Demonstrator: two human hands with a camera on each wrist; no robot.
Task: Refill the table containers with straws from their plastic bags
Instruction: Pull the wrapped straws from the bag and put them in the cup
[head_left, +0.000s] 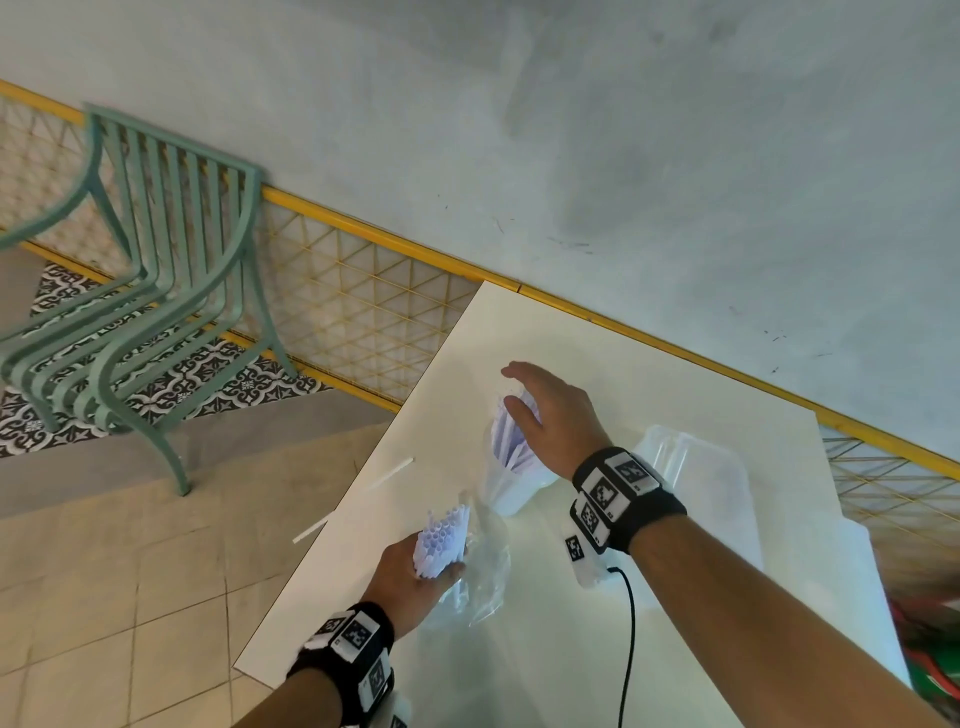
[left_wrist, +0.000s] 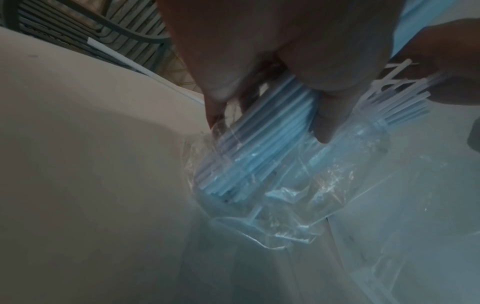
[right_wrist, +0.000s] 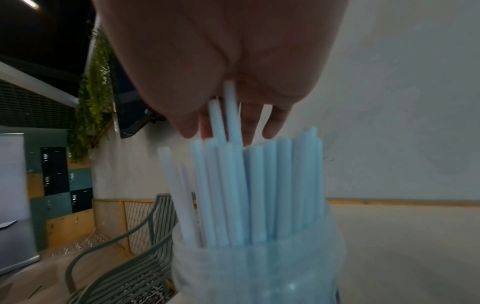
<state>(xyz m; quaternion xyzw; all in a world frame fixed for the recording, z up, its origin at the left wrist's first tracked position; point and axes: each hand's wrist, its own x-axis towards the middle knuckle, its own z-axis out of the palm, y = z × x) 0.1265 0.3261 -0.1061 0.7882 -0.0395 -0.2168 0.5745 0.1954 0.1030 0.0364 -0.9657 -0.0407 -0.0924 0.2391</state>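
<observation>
Two hands over the white table (head_left: 649, 395) by a grey wall (head_left: 623, 156): left hand (head_left: 410, 577) grips straws (head_left: 441, 540), right hand (head_left: 550, 415) spread

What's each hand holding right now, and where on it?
Left hand grips a bundle of straws around its middle, still partly in the plastic bag. Right hand holds nothing, open over the container.

The right hand (head_left: 550, 421) hides the tops of the pale blue straws (head_left: 511, 441) in the frosted plastic cup (head_left: 511, 493); red-green clutter (head_left: 930, 649) beyond the white desk (head_left: 623, 364) is blurred, cut off.
</observation>
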